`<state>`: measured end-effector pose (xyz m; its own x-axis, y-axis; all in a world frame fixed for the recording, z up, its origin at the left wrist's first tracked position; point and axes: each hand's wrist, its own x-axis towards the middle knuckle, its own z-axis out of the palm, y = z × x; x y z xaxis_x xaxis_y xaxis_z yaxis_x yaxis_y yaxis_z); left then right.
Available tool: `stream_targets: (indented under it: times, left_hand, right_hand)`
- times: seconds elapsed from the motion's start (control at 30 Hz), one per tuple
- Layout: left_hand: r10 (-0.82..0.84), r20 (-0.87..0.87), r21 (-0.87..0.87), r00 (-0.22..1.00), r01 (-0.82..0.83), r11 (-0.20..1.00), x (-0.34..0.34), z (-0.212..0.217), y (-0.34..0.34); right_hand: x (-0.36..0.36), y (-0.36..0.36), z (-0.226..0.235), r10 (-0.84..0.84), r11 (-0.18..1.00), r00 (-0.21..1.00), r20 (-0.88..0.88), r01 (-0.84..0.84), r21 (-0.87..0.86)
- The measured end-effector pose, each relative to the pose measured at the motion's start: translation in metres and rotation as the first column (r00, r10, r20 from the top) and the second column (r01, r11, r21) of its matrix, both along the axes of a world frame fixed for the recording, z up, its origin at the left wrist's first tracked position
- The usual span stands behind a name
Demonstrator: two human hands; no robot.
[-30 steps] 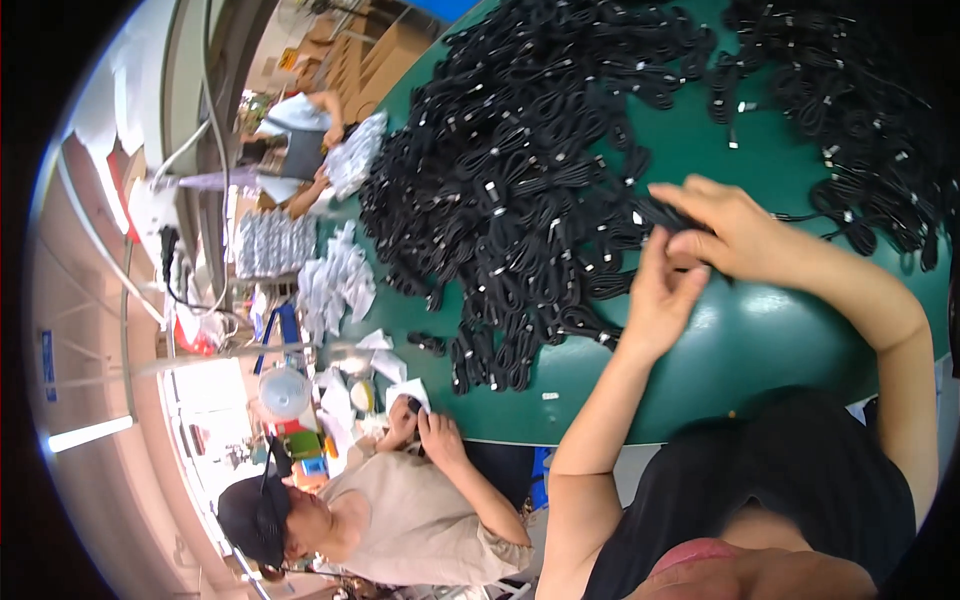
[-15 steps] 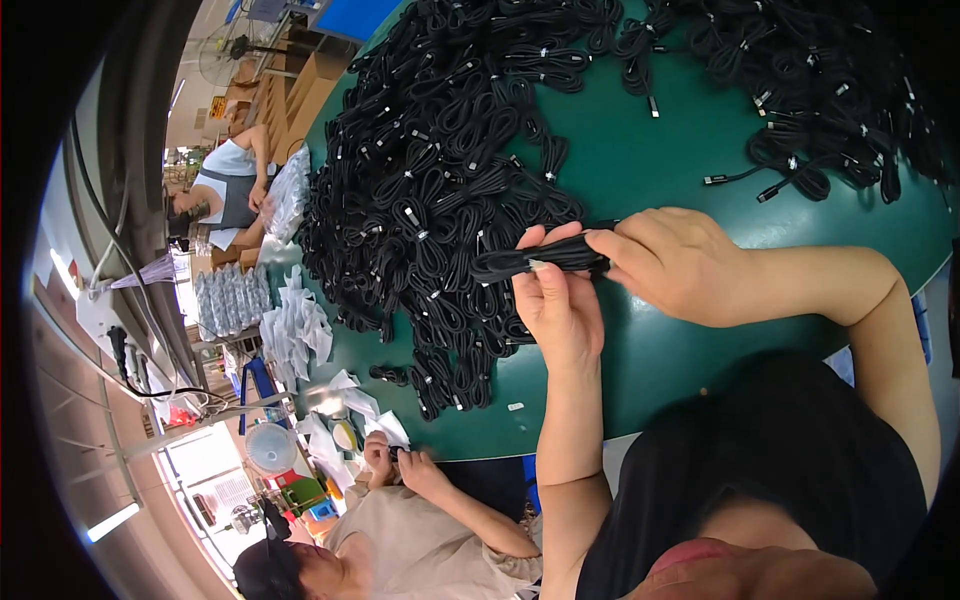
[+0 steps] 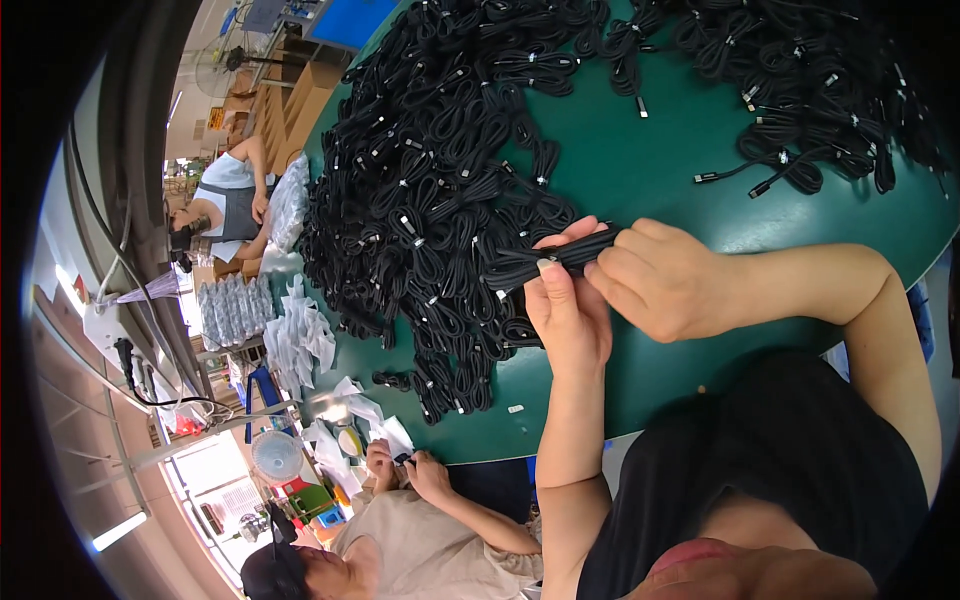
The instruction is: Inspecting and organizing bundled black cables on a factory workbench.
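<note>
A bundled black cable [image 3: 515, 268] lies across my two hands, its loops pointing left. My left hand [image 3: 572, 305] is closed round the middle of the bundle, with the thumb pressed on top and the fingers behind. Around the bundle's right end my right hand [image 3: 665, 280] has its fingers closed; whatever its fingertips cover there is hidden. Just beyond the held bundle spreads a large heap of black coiled cables [image 3: 430, 190], several with pale ties and metal plugs showing.
The green table [image 3: 640, 160] carries another heap of cables [image 3: 790, 60] at the far right. At left lie clear plastic bags [image 3: 300, 340] and wrapped packs [image 3: 235, 308]. A co-worker in beige [image 3: 430, 545] handles a small dark item; another person [image 3: 230, 195] works farther off.
The bundle and both hands have shifted slightly; my right hand has come a little lower and closer to my left thumb. The camera's view has moved a little.
</note>
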<state>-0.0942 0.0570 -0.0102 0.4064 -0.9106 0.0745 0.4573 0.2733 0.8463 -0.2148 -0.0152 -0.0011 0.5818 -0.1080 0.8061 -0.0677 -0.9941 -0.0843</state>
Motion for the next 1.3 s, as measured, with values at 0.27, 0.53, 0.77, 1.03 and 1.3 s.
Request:
stream_targets:
  times: [0.27,0.53,0.77,1.03,1.3]
  left_hand:
    - [-0.078,-0.012,0.021,0.997,0.079,0.997,-0.002,0.004,0.0]
    - [-0.067,-0.045,-0.101,0.997,0.062,0.993,0.001,-0.007,0.002]
    - [-0.187,-0.179,0.018,0.966,0.193,0.981,0.007,-0.006,0.007]
    - [-0.27,0.135,0.226,0.953,0.236,0.945,0.005,0.001,0.013]
    - [-0.365,-0.056,0.221,0.929,0.368,0.903,0.0,0.004,0.017]
  right_hand:
    - [-0.002,0.011,-0.001,0.023,0.982,0.999,-0.023,-0.018,0.187]
    - [0.0,0.004,0.003,-0.062,0.98,0.992,0.112,0.039,0.193]
    - [-0.013,-0.008,0.019,0.01,0.97,0.968,-0.25,0.052,0.24]
    - [-0.004,-0.038,0.034,0.314,0.538,0.949,-0.021,-0.159,0.828]
    - [-0.007,-0.052,0.024,0.413,-0.175,0.882,0.228,-0.169,0.97]
